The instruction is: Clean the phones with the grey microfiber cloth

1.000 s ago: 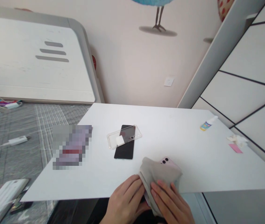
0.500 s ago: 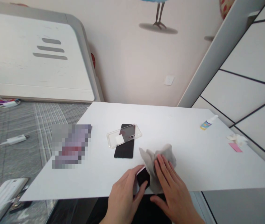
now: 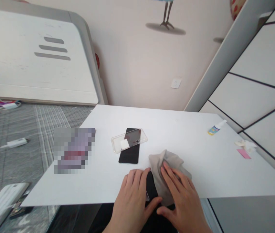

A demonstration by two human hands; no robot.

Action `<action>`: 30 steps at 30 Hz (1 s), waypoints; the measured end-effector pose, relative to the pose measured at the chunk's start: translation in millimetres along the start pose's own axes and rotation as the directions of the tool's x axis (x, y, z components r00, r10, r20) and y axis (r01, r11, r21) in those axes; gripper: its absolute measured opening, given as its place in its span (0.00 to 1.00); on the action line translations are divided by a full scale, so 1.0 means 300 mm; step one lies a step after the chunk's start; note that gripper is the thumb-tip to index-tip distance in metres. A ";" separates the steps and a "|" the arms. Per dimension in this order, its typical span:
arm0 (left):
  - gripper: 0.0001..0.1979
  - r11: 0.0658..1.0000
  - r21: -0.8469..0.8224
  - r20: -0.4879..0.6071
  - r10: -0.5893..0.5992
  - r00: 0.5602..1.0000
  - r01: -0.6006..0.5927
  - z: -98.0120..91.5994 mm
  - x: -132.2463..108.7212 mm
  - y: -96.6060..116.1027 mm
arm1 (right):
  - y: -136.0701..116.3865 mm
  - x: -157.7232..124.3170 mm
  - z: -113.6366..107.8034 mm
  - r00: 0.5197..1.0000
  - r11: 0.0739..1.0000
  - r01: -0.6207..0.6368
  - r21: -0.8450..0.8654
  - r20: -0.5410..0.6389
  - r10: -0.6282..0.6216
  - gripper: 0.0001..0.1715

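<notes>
My left hand [image 3: 133, 199] grips the lower edge of a phone with a black face [image 3: 151, 186], which stands between my hands near the table's front edge. My right hand [image 3: 179, 191] lies with spread fingers on a crumpled grey cloth [image 3: 167, 165], pressing it against the phone's right side. Cloth and fingers hide much of this phone. Beyond my hands, a second black phone [image 3: 129, 152] lies partly under a clear phone case [image 3: 129, 140] with a small white square [image 3: 124, 144] inside it.
Everything rests on a white tabletop [image 3: 207, 174]. A pixelated packet [image 3: 74, 150] lies at its left, a small spray bottle [image 3: 216, 128] and a pink card [image 3: 243, 154] at its right. A white charger [image 3: 16, 143] lies on the grey plaid surface beyond the left edge.
The phone's pink back has turned out of view, and its black face now shows. The cloth has shifted onto the phone's right side, and my left hand has moved down along the phone.
</notes>
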State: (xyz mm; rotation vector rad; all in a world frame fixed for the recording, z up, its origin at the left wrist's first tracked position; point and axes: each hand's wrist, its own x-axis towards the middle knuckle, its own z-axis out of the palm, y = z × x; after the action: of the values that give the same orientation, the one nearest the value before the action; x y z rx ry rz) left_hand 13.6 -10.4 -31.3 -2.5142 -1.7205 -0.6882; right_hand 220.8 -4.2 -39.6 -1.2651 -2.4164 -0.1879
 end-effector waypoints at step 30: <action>0.35 0.760 -0.648 -0.061 0.019 0.998 -0.054 -0.137 0.138 0.055 | -0.109 0.055 -0.034 0.966 0.753 -0.005 0.658 -0.190 0.173 0.46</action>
State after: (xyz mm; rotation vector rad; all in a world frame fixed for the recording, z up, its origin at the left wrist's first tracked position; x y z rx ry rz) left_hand 26.5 9.1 24.7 -2.8785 -1.6012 -1.5736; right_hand 188.9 -13.6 -21.2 -0.9475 -1.9277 0.4791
